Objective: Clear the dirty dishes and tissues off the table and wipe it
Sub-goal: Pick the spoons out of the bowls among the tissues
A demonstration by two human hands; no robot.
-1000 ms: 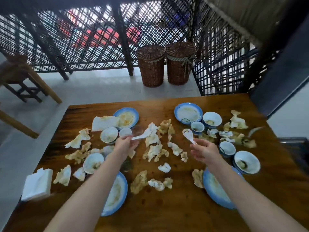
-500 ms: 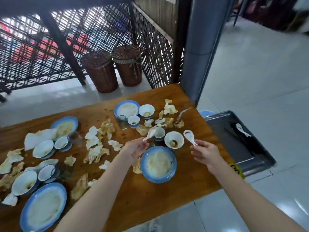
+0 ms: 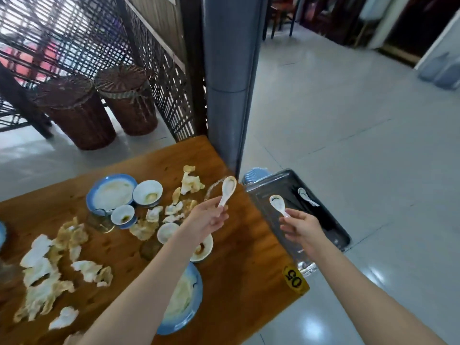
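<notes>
My left hand [image 3: 207,220] holds a white ceramic spoon [image 3: 227,190] by its handle, above the right end of the wooden table [image 3: 244,282]. A second white spoon [image 3: 277,204] is in my right hand [image 3: 302,226], held over the dark metal tray [image 3: 331,225] beside the table. A third spoon [image 3: 306,196] lies in that tray. On the table stand blue-rimmed plates [image 3: 110,191] and small white bowls [image 3: 147,191], amid several crumpled, stained tissues [image 3: 41,277]. My left forearm partly covers a blue plate [image 3: 183,302] and a bowl [image 3: 204,247].
A grey pillar [image 3: 229,78] rises just behind the table's far right corner. Two lidded wicker baskets [image 3: 127,100] stand against a lattice screen. A yellow number tag [image 3: 293,280] marks the table's near right corner. A glass cup [image 3: 100,220] stands among the bowls. Tiled floor lies to the right.
The view has swung right, off the table's middle toward the tray. Both hands have carried their spoons rightward; my right hand is now over the tray.
</notes>
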